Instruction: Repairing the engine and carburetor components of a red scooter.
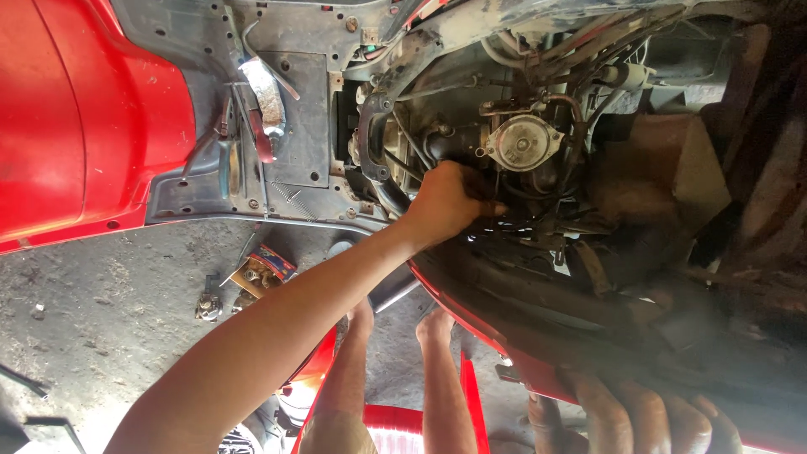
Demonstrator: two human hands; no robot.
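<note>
- Left hand [450, 202] reaches deep into engine bay, fingers curled around something dark under the carburettor [523, 143]; what it pinches is hidden, can't tell.
- Carburettor sits just above-right of that grip: round dull metal cap, dusty, hoses [580, 109] looping off it.
- Right hand [647, 420] clamps fingers over red body edge [496, 336], likely to brace.
- Tools [252, 126] lie on grey floorboard well left of grip, within reach.
- Two legs [437, 378] stand on gritty concrete below.
</note>
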